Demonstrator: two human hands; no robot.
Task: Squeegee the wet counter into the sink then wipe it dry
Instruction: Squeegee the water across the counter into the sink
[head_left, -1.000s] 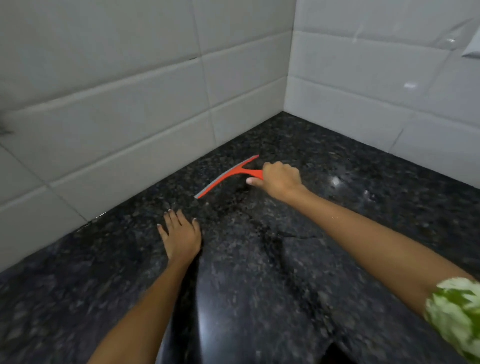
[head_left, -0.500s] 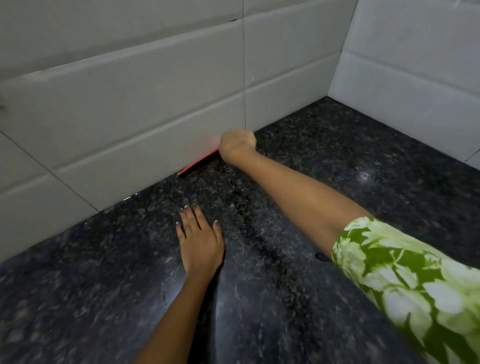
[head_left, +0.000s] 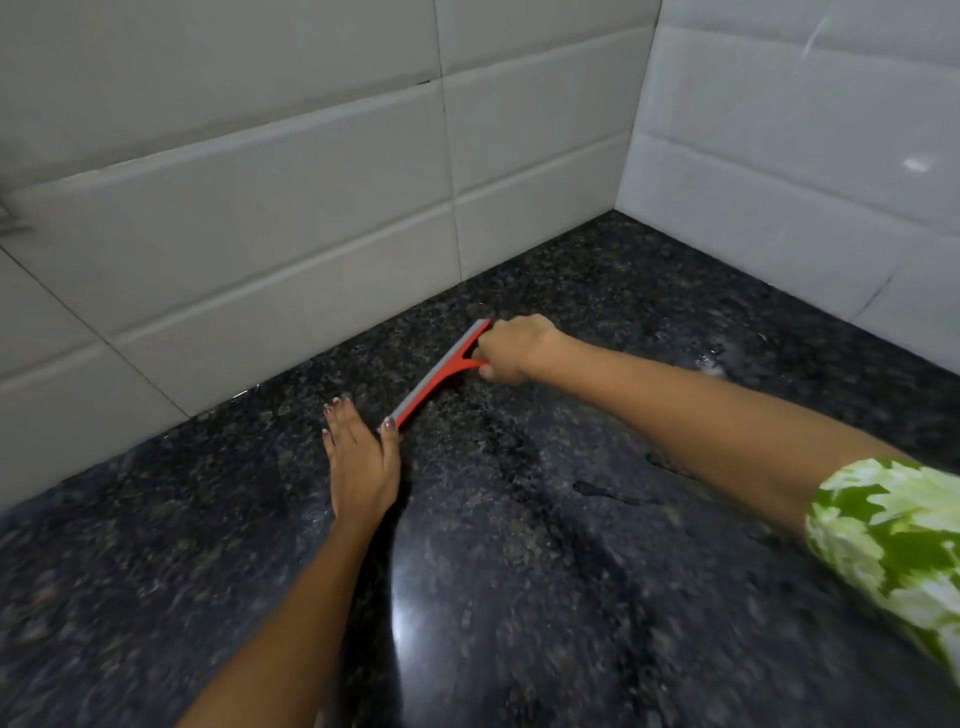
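Note:
A red squeegee with a grey blade lies edge-down on the black speckled counter, a short way out from the back wall. My right hand is shut on its handle at the blade's far end. My left hand rests flat on the counter, fingers apart, its thumb tip touching the blade's near end. Wet patches glisten on the counter at the right and under my right forearm. No sink is in view.
Pale tiled walls close off the counter at the back and at the right, meeting in a corner. A bright reflection streak runs along the counter beside my left forearm.
Half a second ago the squeegee was pressed against the foot of the back wall. My right hand has pulled it away from the wall toward me, up to my left thumb.

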